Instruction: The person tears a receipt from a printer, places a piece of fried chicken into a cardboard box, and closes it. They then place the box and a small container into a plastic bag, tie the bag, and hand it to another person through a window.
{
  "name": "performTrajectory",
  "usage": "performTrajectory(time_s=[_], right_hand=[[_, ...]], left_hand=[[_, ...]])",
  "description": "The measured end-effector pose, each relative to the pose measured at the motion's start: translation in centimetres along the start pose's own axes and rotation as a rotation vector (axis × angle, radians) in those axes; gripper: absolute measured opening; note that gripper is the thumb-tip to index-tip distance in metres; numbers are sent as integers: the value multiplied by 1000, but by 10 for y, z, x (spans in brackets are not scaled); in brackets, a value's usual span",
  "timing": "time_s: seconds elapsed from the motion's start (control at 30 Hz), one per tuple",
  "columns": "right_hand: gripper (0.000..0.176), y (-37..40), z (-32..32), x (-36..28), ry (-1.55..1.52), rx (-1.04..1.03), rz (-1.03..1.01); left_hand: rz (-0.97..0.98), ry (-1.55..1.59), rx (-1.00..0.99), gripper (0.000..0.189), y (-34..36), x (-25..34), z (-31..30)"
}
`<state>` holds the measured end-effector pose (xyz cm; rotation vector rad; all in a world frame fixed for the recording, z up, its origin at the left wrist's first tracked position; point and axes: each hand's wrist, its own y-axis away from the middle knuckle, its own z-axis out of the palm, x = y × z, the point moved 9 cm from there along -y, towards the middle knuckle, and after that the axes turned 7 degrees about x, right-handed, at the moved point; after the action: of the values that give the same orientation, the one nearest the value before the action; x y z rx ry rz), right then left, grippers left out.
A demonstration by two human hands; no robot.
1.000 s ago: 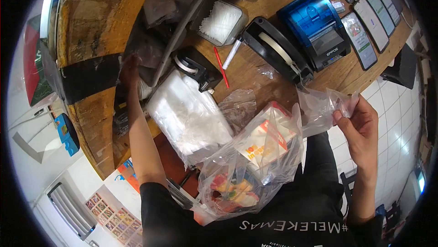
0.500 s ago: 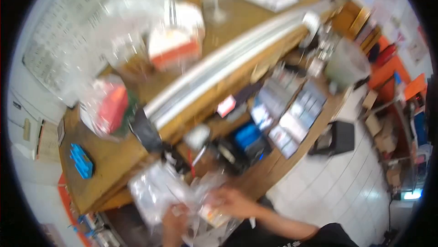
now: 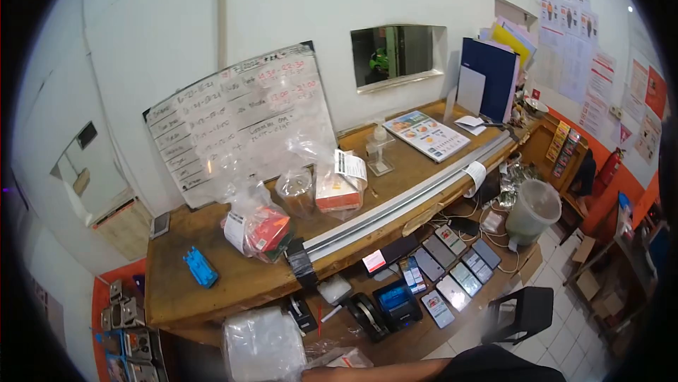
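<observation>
At the bottom edge, my right forearm reaches in from a black sleeve, and only part of my right hand [image 3: 321, 375] shows, its fingers cut off or hidden. It lies beside a clear plastic bag with a white and orange packet [image 3: 351, 359] in it. Just left is a stack of clear plastic bags [image 3: 265, 347]. My left hand is out of the picture. Behind them on the lower shelf are a black tape dispenser [image 3: 367, 317], a blue-screened device [image 3: 397, 302] and several phones [image 3: 454, 291].
The upper counter [image 3: 166, 297] holds bagged food packages [image 3: 261, 230], a blue object [image 3: 200, 267], a pump bottle [image 3: 380, 149] and a printed menu [image 3: 427, 136]. A whiteboard [image 3: 244, 121] leans behind. To the right are a bucket [image 3: 534, 209] and a black stool [image 3: 533, 315].
The view has swung upward and sharpened, showing more wall. Both hands were over the plastic bags before; now my left hand is gone and my right is mostly below the frame.
</observation>
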<state>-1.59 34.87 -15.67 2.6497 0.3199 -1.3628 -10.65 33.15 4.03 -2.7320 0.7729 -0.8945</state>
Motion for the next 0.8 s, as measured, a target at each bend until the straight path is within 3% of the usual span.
performTrajectory(time_s=[0.1,0.13,0.17,0.23,0.27,0.37,0.5,0.57,0.6,0.7,0.8], right_hand=[[30,-7,18,14,368,-206,122],[37,1,8,27,308,-199,299],[44,12,-8,39,251,-191,476],[56,25,-15,52,157,-190,558],[61,29,-18,51,118,-204,467],[59,60,-30,28,375,-290,419],[40,112,-51,-2,820,-694,314],[30,121,-103,-53,955,-617,360],[26,124,-125,-70,1022,-573,383],[23,121,-129,-89,839,-471,-14],[19,127,-169,-112,526,-115,-340]], left_hand=[[-162,195,-49,37,0,-25,20],[-228,293,-72,37,0,-26,24],[-375,518,-77,40,-6,12,2],[-480,724,-105,43,-7,20,0],[-534,829,-118,45,-3,20,1],[-468,835,-246,51,-6,6,8],[-285,603,-250,45,-14,9,-3],[-191,323,-282,47,-20,12,-19],[-236,330,-304,48,-25,15,-26],[-303,367,-350,51,-37,32,-41],[-207,455,-333,49,-45,42,-51]])
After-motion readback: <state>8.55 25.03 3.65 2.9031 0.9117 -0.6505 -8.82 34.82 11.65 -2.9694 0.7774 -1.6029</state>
